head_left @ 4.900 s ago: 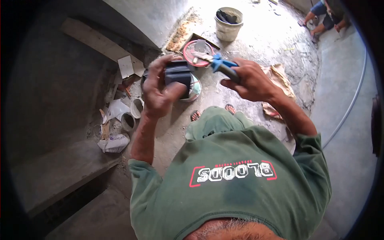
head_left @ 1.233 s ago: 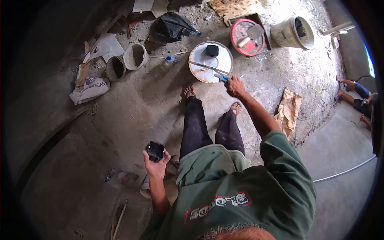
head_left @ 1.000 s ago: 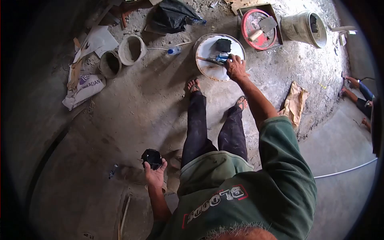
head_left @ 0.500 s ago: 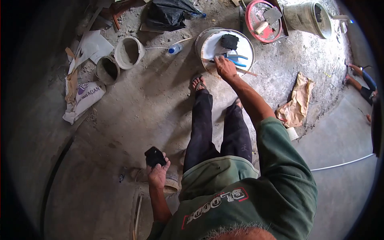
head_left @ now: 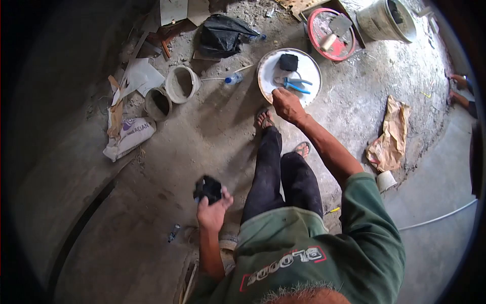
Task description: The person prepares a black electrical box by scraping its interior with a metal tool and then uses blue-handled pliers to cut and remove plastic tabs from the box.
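My left hand grips a small black block-like object at the lower left, away from my body. My right hand is closed over the near edge of a round white lid; what its fingers hold, if anything, cannot be made out. Just beyond that hand, blue-handled pliers lie on the lid. A second black block rests farther back on the same lid.
A red round lid bears a trowel and stands beside a large bucket. Two smaller buckets, a sack and a black bag are at left. Crumpled paper lies right. Another person's hands show at far right.
The thin brown strip seen across the white lid at my right hand no longer shows. My right hand has moved down off the pliers. My left hand has shifted with its black object, and the view has moved.
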Demonstrator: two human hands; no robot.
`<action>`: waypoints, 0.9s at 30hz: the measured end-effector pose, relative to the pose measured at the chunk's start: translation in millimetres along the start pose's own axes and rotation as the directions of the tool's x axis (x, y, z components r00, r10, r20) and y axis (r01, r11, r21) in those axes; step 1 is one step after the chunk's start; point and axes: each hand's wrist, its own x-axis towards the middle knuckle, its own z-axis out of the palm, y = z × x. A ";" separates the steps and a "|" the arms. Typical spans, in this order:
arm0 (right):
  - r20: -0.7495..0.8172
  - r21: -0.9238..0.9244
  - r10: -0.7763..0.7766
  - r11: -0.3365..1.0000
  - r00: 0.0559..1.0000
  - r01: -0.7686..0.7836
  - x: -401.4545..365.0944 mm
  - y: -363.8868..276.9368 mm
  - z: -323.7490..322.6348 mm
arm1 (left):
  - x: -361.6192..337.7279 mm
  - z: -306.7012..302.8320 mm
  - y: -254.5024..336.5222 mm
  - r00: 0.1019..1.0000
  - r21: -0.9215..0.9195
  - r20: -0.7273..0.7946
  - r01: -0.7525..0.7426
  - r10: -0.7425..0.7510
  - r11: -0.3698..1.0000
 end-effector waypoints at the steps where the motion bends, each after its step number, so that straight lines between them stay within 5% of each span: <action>1: 0.007 0.153 0.031 0.988 0.999 -0.032 -10.2 -18.8 -23.4 | 6.5 19.7 2.2 0.999 0.143 0.032 -0.035 0.031 0.989; 2: -0.155 0.282 -0.027 0.957 0.988 0.070 -24.3 -34.7 -44.1 | 10.2 47.4 0.5 0.996 0.185 0.059 -0.079 0.069 0.980; 7: -0.018 0.534 0.201 0.830 0.979 -0.160 -82.6 -178.8 -202.5 | 7.2 150.3 -12.0 0.927 0.235 0.359 -0.205 0.111 0.950; 11: -0.149 0.611 0.058 0.791 0.987 0.046 -133.2 -243.7 -287.2 | -19.4 214.9 -36.4 0.831 0.221 0.550 -0.236 0.079 0.946; 13: -0.270 0.526 -0.017 0.835 0.963 0.162 -152.4 -259.3 -317.9 | -34.9 239.7 -53.1 0.754 0.196 0.656 -0.216 0.036 0.957; 15: -0.240 0.524 0.027 0.845 0.970 0.106 -176.4 -273.5 -358.7 | -54.7 262.1 -71.7 0.695 0.262 0.719 -0.284 0.010 0.922; 18: -0.427 0.264 -0.141 0.925 0.893 0.272 -207.5 -271.7 -388.4 | -74.9 282.6 -98.1 0.604 0.289 0.792 -0.241 -0.090 0.926; 27: -0.425 0.202 -0.035 0.970 0.904 0.133 -276.6 -293.9 -443.1 | -110.3 306.7 -159.4 0.416 0.341 0.880 -0.224 -0.227 0.913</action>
